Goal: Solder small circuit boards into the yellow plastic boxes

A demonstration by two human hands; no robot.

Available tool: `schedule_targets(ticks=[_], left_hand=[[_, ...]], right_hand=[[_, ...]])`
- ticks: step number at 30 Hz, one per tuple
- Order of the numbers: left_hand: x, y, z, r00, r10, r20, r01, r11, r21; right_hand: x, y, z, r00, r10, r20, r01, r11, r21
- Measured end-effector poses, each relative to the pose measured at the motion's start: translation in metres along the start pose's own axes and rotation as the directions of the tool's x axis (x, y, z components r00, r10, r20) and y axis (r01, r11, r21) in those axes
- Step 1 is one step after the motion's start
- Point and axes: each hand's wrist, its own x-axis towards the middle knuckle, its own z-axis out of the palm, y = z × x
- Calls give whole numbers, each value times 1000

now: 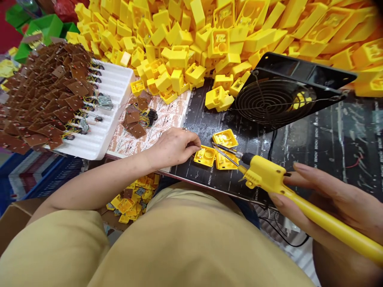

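Note:
My right hand (332, 203) holds a yellow soldering tool (266, 173) by its handle, the metal tip reaching left over the small yellow shells. Three open yellow shells lie close together on the black bench top: one at the left (205, 156), one at the back (226, 138) and one at the right (227, 160), partly behind the tool's tip. With thumb and fingertips pressed together, my left hand (179, 145) is at the left edge of the left shell. Whatever those fingers pinch is too small to make out.
A black fan (269, 99) stands behind the shells. Yellow housings (176, 56) are heaped along the back. Brown boards (48, 91) cover a white foam tray (115, 95) at left; a smaller wired cluster (134, 119) lies nearer. The bench's front edge borders my body.

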Motion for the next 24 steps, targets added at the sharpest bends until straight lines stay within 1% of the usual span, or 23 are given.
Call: schedule_targets(ticks=[2, 4, 6, 9, 12, 14, 16, 19, 20, 21, 23, 24], left_hand=[[5, 4, -3, 998, -26, 60, 22, 998, 66], [9, 7, -6, 993, -32, 112, 18, 992, 123], [12, 9, -8, 989, -30, 144, 7, 987, 160], [15, 10, -10, 983, -38, 179, 3, 982, 189], [16, 11, -11, 977, -33, 208, -10, 979, 204], [16, 12, -12, 976, -34, 215, -11, 978, 208], [17, 12, -12, 975, -39, 217, -7, 978, 206], [17, 12, -13, 976, -41, 215, -4, 979, 204], [18, 12, -12, 977, -40, 211, -5, 979, 204], [18, 11, -12, 978, -37, 207, -6, 979, 205], [17, 11, -12, 979, -31, 201, -11, 979, 206], [17, 10, -12, 979, -29, 199, -13, 979, 205]], right_hand=[[1, 10, 3, 984, -179, 12, 178, 982, 71], [6, 13, 6, 939, -341, 38, 330, 929, 166], [12, 10, 8, 917, -395, 53, 373, 899, 230], [21, -1, 9, 879, -474, 48, 449, 858, 251], [25, -7, 10, 854, -517, 58, 489, 835, 251], [25, -7, 10, 842, -531, 100, 496, 833, 245], [26, -7, 7, 827, -544, 143, 507, 831, 229], [29, -8, 0, 805, -572, 157, 537, 816, 216], [30, -8, -2, 809, -568, 150, 537, 818, 205], [29, -7, -5, 828, -543, 141, 516, 836, 186], [27, -2, -8, 881, -457, 124, 439, 886, 147], [25, 0, -10, 899, -419, 127, 403, 905, 134]])
